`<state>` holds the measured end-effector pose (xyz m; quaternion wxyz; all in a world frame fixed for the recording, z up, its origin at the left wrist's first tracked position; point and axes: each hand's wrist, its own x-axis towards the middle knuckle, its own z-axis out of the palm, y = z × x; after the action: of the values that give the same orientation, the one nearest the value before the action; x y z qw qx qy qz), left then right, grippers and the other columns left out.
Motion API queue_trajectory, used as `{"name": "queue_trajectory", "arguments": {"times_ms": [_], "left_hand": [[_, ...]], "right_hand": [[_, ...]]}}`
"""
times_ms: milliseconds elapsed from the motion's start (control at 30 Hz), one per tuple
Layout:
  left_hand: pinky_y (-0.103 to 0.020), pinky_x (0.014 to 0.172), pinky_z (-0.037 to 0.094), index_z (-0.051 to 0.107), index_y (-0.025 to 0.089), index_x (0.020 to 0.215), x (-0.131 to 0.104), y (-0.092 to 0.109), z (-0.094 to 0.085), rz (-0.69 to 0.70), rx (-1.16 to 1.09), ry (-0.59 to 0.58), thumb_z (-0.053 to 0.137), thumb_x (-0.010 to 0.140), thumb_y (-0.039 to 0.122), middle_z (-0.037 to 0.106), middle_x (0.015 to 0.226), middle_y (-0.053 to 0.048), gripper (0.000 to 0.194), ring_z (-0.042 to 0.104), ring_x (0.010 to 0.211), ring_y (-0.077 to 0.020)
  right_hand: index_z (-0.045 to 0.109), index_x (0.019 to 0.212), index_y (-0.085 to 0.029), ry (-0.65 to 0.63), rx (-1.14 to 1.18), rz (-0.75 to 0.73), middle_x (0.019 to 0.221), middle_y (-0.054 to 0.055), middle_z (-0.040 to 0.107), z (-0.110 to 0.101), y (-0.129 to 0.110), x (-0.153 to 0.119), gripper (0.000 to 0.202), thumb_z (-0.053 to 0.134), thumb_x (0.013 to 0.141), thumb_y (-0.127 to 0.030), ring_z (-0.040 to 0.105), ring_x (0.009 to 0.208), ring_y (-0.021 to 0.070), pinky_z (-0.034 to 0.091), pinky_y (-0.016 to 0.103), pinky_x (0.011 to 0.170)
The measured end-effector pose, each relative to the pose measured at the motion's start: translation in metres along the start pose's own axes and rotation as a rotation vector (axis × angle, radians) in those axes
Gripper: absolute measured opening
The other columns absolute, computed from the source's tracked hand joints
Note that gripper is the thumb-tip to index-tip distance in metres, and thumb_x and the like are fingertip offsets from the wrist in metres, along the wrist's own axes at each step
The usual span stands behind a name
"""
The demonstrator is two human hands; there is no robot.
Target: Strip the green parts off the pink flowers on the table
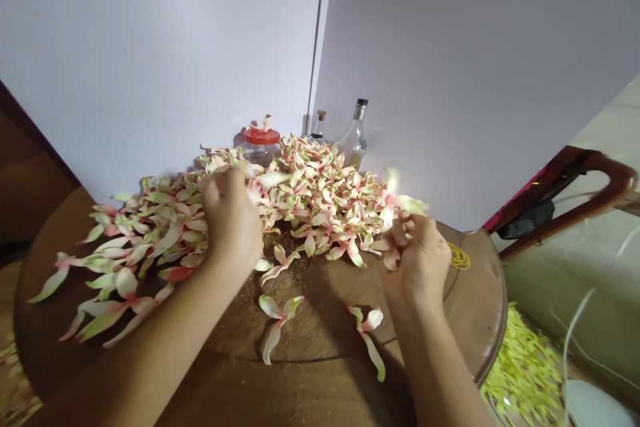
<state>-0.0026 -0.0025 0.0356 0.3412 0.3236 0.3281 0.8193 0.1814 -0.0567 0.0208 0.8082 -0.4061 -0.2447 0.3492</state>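
Over the table (310, 393), my left hand (233, 213) and right hand (419, 257) each pinch a flower (411, 205), likely light, fragile, best held centrally.

A pale, smooth panel (165, 60) meets a greyer panel (450, 67) at a corner (a dark seam (316, 57) runs down it) behind a round brown table (225, 387), with a curved wooden armrest (617, 173) and glossy floor (595, 247) to the right.

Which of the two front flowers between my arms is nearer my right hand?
The rightmost flower, below-left of your right hand; the left flower lies farther.
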Motion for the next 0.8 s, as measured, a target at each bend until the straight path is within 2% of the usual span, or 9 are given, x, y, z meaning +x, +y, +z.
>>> {"name": "queue_trajectory", "arguments": {"times_ms": [67, 100, 233, 300, 367, 467, 533, 633, 800], "left_hand": [[-0.026, 0.058, 0.039, 0.054, 0.019, 0.065, 0.01, 0.005, -0.003, -0.015, 0.006, -0.127, 0.054, 0.08, 0.012, 0.056, 0.078, -0.004, 0.016, 0.049, 0.068, -0.0124], [-0.026, 0.056, 0.04, 0.055, 0.019, 0.065, 0.011, 0.008, -0.004, -0.033, 0.047, -0.287, 0.053, 0.079, 0.012, 0.057, 0.077, -0.004, 0.016, 0.05, 0.067, -0.0127], [-0.028, 0.053, 0.046, 0.061, 0.02, 0.071, 0.001, 0.014, -0.008, -0.006, 0.417, -1.194, 0.054, 0.09, 0.022, 0.065, 0.077, -0.005, 0.02, 0.055, 0.061, -0.014], [-0.029, 0.057, 0.048, 0.059, 0.021, 0.07, -0.007, 0.012, -0.009, 0.162, 0.649, -1.432, 0.055, 0.094, 0.027, 0.065, 0.074, -0.003, 0.025, 0.057, 0.062, -0.0146], [-0.027, 0.054, 0.044, 0.056, 0.02, 0.067, -0.011, 0.009, -0.009, 0.336, 0.825, -1.395, 0.057, 0.096, 0.032, 0.061, 0.066, -0.001, 0.031, 0.056, 0.059, -0.014], [-0.025, 0.052, 0.043, 0.06, 0.019, 0.082, -0.01, 0.004, -0.008, 0.499, 0.828, -1.116, 0.058, 0.097, 0.032, 0.062, 0.07, 0.001, 0.02, 0.057, 0.057, -0.0128], [-0.027, 0.064, 0.051, 0.062, 0.018, 0.1, -0.008, 0.003, -0.007, 0.631, 0.749, -0.961, 0.066, 0.094, 0.027, 0.068, 0.087, -0.002, 0.012, 0.063, 0.072, -0.0146], [-0.033, 0.084, 0.054, 0.065, 0.018, 0.105, -0.008, 0.001, -0.004, 0.873, 0.677, -0.96, 0.071, 0.089, 0.017, 0.07, 0.102, -0.006, 0.017, 0.064, 0.095, -0.018], [-0.033, 0.083, 0.053, 0.068, 0.017, 0.092, -0.015, -0.002, -0.003, 0.999, 0.609, -0.951, 0.066, 0.091, 0.011, 0.069, 0.089, -0.003, 0.006, 0.06, 0.092, -0.0169]], "right_hand": [[0.057, 0.071, -0.019, 0.018, -0.004, -0.021, 0.05, -0.009, 0.039, -0.003, -0.003, 0.006, 0.008, 0.062, 0.076, -0.023, 0.027, 0.037, 0.0043, 0.01, 0.016, 0.029], [0.058, 0.071, -0.019, 0.005, -0.03, -0.028, 0.05, -0.009, 0.039, -0.004, -0.003, 0.008, 0.008, 0.062, 0.076, -0.024, 0.025, 0.037, 0.0041, 0.009, 0.016, 0.029], [0.061, 0.074, -0.02, -0.088, -0.192, -0.081, 0.048, -0.008, 0.043, -0.006, 0.001, 0.007, 0.012, 0.063, 0.082, -0.029, 0.021, 0.036, 0.0043, 0.011, 0.018, 0.031], [0.061, 0.072, -0.02, -0.123, -0.26, -0.158, 0.05, -0.007, 0.047, -0.006, 0.004, 0.005, 0.015, 0.065, 0.083, -0.029, 0.028, 0.038, 0.0051, 0.018, 0.019, 0.034], [0.065, 0.071, -0.019, -0.196, -0.377, -0.26, 0.055, -0.003, 0.053, -0.006, 0.006, 0.002, 0.014, 0.066, 0.083, -0.026, 0.038, 0.045, 0.0068, 0.027, 0.02, 0.04], [0.07, 0.077, -0.018, -0.36, -0.602, -0.362, 0.061, -0.001, 0.056, -0.005, 0.007, -0.003, 0.015, 0.066, 0.086, -0.029, 0.043, 0.053, 0.0088, 0.034, 0.022, 0.047], [0.071, 0.078, -0.018, -0.462, -0.691, -0.382, 0.06, -0.003, 0.053, -0.003, 0.008, -0.007, 0.017, 0.066, 0.088, -0.031, 0.041, 0.054, 0.009, 0.033, 0.023, 0.05], [0.07, 0.079, -0.018, -0.585, -0.693, -0.335, 0.063, -0.002, 0.057, -0.001, 0.009, -0.012, 0.02, 0.064, 0.091, -0.032, 0.044, 0.057, 0.0093, 0.035, 0.024, 0.053], [0.07, 0.079, -0.018, -0.64, -0.578, -0.248, 0.063, -0.003, 0.059, 0.001, 0.009, -0.011, 0.021, 0.067, 0.091, -0.035, 0.045, 0.056, 0.0086, 0.037, 0.023, 0.054]]}}
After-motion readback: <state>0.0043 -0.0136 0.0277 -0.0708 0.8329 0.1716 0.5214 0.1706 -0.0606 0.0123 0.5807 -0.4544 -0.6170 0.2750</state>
